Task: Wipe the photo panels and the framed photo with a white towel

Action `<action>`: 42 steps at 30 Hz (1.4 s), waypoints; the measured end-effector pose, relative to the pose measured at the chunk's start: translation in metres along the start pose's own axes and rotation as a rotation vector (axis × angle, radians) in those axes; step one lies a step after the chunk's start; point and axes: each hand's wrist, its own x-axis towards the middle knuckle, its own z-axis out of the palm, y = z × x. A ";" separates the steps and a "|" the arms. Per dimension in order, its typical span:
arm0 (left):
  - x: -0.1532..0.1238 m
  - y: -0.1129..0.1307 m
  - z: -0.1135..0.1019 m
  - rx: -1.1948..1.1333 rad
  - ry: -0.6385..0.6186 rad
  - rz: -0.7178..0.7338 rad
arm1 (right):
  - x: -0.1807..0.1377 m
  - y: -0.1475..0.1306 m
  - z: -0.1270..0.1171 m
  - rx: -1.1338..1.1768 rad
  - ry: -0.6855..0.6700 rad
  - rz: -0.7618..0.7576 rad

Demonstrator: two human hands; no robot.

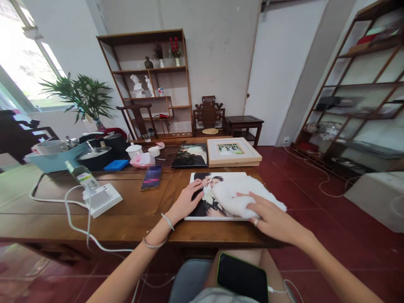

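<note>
bin: light blue, a pale bowl and utensils inside
pot: black, glass lid on
label: print too small to read
left hand: fingers slightly spread, resting on the photo, left side
right hand: fingers slightly apart on white cloth; cannot tell if pinching
photo: near table edge, cloth over its right part

Past the fingers, my feed shows a grey wall behind a wooden shelf unit; to their left, a window glows with daylight; to their right, dark red tiles reach a second rack.
</note>
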 end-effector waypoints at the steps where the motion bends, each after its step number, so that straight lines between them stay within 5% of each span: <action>1: 0.000 0.000 0.000 0.007 -0.005 -0.001 | 0.005 0.008 -0.001 -0.006 0.004 0.046; 6: -0.002 -0.001 0.000 0.017 -0.018 -0.002 | 0.054 0.044 -0.002 -0.063 0.056 0.076; 10: -0.004 0.000 -0.001 0.022 -0.037 -0.021 | 0.076 0.045 0.004 -0.083 0.096 0.033; 23: -0.001 -0.002 0.001 -0.041 -0.064 0.000 | -0.013 -0.021 0.008 -0.072 0.034 -0.148; 35: -0.002 -0.007 0.003 -0.053 -0.074 0.019 | 0.074 0.039 0.011 -0.097 0.151 -0.003; 42: -0.002 -0.007 0.003 -0.057 -0.063 0.025 | 0.060 0.028 0.018 -0.097 0.165 -0.026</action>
